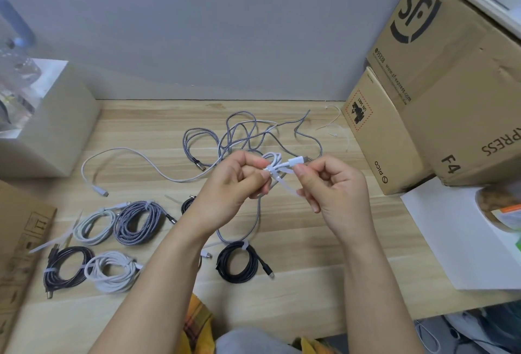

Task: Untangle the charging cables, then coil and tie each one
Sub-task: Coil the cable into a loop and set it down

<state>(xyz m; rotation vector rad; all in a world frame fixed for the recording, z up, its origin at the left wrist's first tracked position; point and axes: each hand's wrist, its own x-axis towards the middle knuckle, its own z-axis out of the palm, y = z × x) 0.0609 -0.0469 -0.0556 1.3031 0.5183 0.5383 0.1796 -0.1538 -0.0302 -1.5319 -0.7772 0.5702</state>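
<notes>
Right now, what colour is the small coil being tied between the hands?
White: the small coil and the tie strap around it, seen in the head view.

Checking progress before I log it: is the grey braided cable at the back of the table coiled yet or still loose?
Still loose. The grey braided cable sprawls in open tangled loops on the table, with no tie round it.

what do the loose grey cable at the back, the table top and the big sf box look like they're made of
Loose grey cable: probably a braided fabric sleeve, since it shows a speckled grey-white weave and looks matt.
Table top: pale wood or wood-look laminate, with plank seams and grain lines.
SF box: brown corrugated cardboard, matt, with dents and black print.
</notes>
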